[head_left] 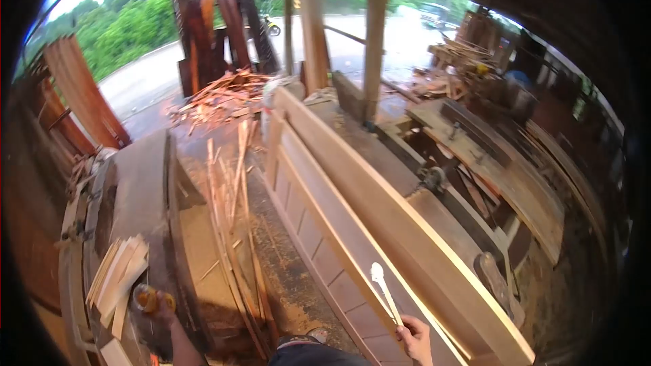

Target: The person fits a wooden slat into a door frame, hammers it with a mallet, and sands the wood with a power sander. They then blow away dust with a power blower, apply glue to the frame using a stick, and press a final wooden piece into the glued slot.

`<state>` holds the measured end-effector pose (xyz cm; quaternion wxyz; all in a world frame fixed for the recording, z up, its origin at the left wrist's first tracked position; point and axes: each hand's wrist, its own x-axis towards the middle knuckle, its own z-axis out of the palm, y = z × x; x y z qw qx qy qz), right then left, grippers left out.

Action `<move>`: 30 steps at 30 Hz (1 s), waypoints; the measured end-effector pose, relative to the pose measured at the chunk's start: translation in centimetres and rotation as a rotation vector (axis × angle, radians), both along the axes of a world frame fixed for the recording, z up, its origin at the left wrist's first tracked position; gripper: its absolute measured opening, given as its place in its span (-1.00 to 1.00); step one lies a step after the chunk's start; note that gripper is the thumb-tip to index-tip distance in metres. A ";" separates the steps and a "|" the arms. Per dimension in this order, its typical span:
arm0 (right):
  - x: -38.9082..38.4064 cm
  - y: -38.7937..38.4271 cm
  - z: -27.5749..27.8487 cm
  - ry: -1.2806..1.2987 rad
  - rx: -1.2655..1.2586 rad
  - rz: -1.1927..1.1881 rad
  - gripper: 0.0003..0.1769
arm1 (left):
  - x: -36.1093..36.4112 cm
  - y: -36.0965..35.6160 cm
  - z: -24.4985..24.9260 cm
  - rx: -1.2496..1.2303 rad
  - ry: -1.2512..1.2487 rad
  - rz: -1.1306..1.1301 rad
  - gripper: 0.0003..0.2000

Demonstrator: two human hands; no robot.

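Low on the right, my right hand point(415, 339) pinches a thin wooden stick point(389, 301). A white, paste-like blob covers the stick's upper tip. The stick points up and left, over a long wooden frame with panels point(319, 237). Beside that frame runs a long, thick-edged wooden board point(400, 213). At the lower left, my left hand point(164, 308) is closed around a small yellow container point(145, 298); its contents cannot be made out. Close to the container lies a pile of thin, pale wood pieces point(121, 274) on a dark bench point(141, 176).
Long wood strips point(234, 251) lean and lie between the bench and the frame. Scrap wood point(224, 98) is heaped on the floor beyond. To the right stands a worktable with a plank point(495, 169). Wooden posts point(373, 41) rise at the back.
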<state>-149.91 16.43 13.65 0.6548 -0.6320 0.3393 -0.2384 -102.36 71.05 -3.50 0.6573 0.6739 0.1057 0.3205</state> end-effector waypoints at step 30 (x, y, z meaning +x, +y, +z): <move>-45.3 22.2 1.7 0.181 0.084 -0.932 -0.63 | -62.4 -58.9 -2.3 1.016 -0.635 -2.257 -0.57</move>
